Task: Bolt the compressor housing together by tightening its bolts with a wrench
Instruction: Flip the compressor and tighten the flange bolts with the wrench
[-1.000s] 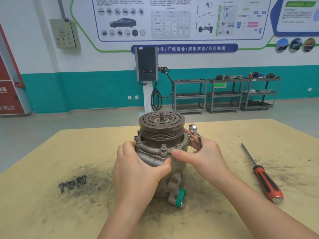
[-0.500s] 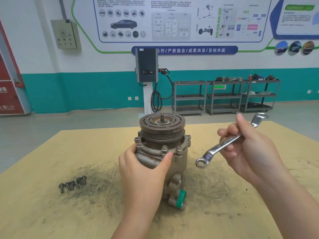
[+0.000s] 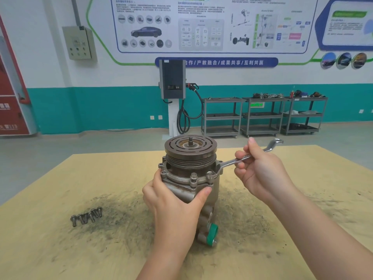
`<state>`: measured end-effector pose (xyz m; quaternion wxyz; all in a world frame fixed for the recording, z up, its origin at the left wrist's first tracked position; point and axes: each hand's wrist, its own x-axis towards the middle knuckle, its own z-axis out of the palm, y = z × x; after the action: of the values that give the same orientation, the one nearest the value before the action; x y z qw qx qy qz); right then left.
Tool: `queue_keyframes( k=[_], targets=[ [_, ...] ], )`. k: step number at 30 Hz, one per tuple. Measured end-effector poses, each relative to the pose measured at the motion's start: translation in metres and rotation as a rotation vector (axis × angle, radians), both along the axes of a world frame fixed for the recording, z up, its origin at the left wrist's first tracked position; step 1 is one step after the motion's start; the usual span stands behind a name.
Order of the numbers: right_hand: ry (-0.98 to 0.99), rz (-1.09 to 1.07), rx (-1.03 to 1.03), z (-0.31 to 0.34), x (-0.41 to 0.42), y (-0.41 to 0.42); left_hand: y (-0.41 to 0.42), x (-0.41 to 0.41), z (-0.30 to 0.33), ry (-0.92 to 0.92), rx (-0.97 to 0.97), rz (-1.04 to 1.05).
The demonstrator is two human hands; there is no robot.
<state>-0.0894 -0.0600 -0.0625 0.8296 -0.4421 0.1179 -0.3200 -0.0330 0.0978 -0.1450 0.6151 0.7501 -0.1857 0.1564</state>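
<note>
While left hand [image 3: 173, 201] steadies housing [image 3: 201, 184], wrench [image 3: 232, 162] seemingly meets bolt [image 3: 210, 174].

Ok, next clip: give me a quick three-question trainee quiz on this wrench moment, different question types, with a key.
1. True or false: the wrench has its ring end on a flange bolt at the right of the compressor.
2. Which hand steadies the compressor body? A) left hand B) right hand C) neither
3. Fill in: the spare bolts lie on the table to the ____ of the compressor.

Key: 1 true; 2 A; 3 left
</note>
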Motion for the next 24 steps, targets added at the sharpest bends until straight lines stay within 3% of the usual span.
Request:
queue_keyframes(
  k=[4,7,8,10,13,15,17,19,22,24],
  targets=[
    [-0.006,0.015,-0.091,0.001,0.0,-0.001,-0.001,0.001,0.001,-0.001,-0.014,0.008],
    [-0.217,-0.151,-0.203,-0.019,-0.015,0.017,-0.002,0.0,0.0,0.011,-0.019,0.021],
    [-0.333,-0.224,-0.31,-0.031,-0.023,0.028,-0.002,0.0,0.0,0.013,-0.026,0.027],
    [-0.447,-0.332,-0.738,-0.055,-0.033,0.046,-0.003,-0.001,0.001,0.016,-0.043,0.032],
    [-0.26,-0.28,-1.352,-0.064,-0.031,0.064,-0.006,-0.003,0.001,0.024,-0.072,0.013],
    [-0.365,-0.456,-1.514,-0.055,-0.031,0.068,-0.006,-0.005,0.0,0.025,-0.105,0.014],
    [-0.503,-0.525,-1.329,-0.039,-0.032,0.071,-0.005,-0.005,0.001,-0.005,-0.111,0.023],
    [-0.538,-0.503,-0.951,-0.022,-0.034,0.072,-0.006,-0.004,0.0,-0.02,-0.134,0.02],
    [-0.421,-0.365,-0.449,-0.01,-0.031,0.071,-0.009,-0.002,-0.003,-0.04,-0.158,0.013],
    [-0.329,-0.272,-0.281,-0.01,-0.027,0.067,-0.01,-0.002,-0.006,-0.074,-0.166,0.024]
  ],
)
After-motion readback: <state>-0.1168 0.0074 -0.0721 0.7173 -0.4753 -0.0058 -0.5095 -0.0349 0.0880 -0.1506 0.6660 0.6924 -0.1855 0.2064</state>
